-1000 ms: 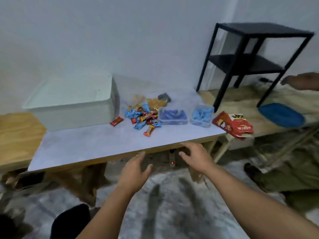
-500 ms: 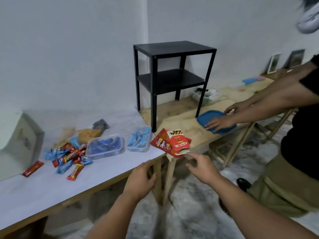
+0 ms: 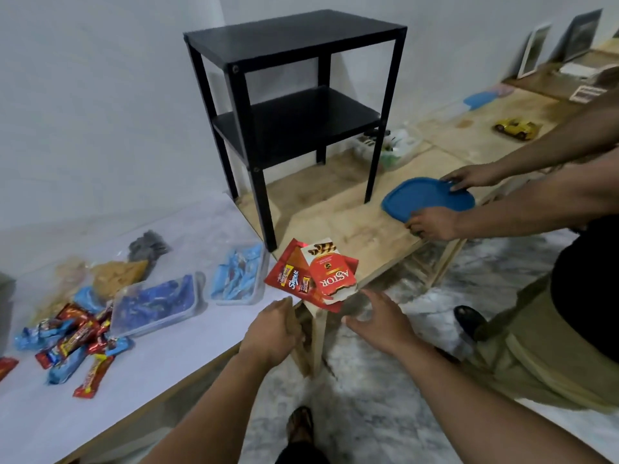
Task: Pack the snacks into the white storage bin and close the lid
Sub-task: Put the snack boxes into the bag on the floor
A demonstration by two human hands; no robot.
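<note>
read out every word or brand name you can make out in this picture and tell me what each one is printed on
"ASTOR", upside down to the camera, on the red and white snack box at the table corner.
A white script word, perhaps "Shanit", on the red snack pouch under the box; uncertain.
Small logos beside it on that pouch: too small to read.
Print on the loose snack bars: blurred, unreadable.
Sign on the far bench: too small to read.

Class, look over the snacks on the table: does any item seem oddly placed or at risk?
Yes: the red Astor wafer packet and the red snack pouch under it overhang the wooden table's front corner, so they might slip off.
</note>
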